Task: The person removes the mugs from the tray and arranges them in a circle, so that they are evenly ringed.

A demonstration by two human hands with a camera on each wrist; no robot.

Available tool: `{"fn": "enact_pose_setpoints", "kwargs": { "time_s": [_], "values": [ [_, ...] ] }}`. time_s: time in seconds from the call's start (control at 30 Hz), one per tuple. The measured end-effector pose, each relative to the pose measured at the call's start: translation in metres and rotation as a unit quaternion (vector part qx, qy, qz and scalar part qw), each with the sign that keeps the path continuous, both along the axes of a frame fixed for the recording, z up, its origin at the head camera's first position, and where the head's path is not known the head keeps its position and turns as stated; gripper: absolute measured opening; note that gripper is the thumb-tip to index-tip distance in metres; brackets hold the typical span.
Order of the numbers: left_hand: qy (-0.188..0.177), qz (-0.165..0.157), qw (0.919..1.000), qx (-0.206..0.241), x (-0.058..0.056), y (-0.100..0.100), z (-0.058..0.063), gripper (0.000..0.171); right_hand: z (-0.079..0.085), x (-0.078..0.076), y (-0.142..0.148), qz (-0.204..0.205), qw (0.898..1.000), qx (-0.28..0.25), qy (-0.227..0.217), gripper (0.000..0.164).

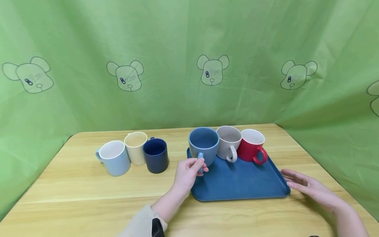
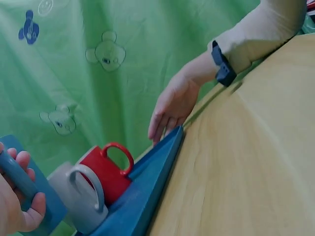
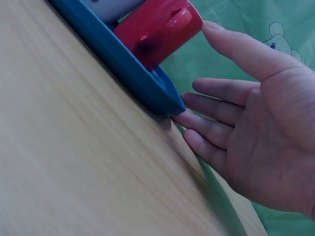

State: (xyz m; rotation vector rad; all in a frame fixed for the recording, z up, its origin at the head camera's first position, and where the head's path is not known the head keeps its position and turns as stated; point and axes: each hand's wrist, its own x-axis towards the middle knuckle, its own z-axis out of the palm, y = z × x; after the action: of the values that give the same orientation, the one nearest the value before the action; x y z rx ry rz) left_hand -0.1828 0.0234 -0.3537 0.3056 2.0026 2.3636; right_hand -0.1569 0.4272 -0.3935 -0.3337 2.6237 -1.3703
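Note:
My left hand [image 1: 188, 172] grips the handle of a large grey-blue mug [image 1: 207, 149] at the left back of a blue tray [image 1: 240, 184]. The same mug [image 2: 49, 206] shows at the lower left of the left wrist view, fingers curled round its handle. Beside it on the tray, a light grey mug [image 1: 226, 146] and a red mug with a white inside [image 1: 248, 149] stand upright in a row, handles toward me. My right hand [image 1: 311, 189] lies by the tray's right edge, its fingers [image 3: 211, 128] extended, fingertips right at the tray corner.
Left of the tray, a light blue mug [image 1: 116, 164], a cream mug [image 1: 134, 154] and a navy mug [image 1: 157, 161] stand close together on the wooden table [image 1: 74, 194]. A green curtain [image 1: 165, 105] with mouse-head drawings hangs behind and at the sides.

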Motion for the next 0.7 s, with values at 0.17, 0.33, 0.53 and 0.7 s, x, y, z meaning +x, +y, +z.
{"fn": "enact_pose_setpoints", "kwargs": {
  "time_s": [0.17,0.33,0.53,0.7],
  "values": [
    [0.005,-0.018,0.9998,0.009,0.016,-0.016,0.007,0.031,-0.001,0.000,0.001,-0.002,1.000,0.002,0.001,0.050],
    [0.011,-0.019,0.9997,0.011,0.031,-0.035,0.010,0.028,-0.001,-0.002,0.001,0.002,1.000,-0.002,0.004,0.050],
    [0.058,-0.038,0.9976,0.009,0.053,-0.067,0.014,0.029,-0.001,-0.003,0.002,0.005,1.000,-0.002,-0.003,0.051],
    [0.094,-0.057,0.9937,0.017,0.069,-0.098,0.016,0.022,-0.001,-0.002,0.002,0.004,1.000,0.006,0.000,0.050]
  ]
}}
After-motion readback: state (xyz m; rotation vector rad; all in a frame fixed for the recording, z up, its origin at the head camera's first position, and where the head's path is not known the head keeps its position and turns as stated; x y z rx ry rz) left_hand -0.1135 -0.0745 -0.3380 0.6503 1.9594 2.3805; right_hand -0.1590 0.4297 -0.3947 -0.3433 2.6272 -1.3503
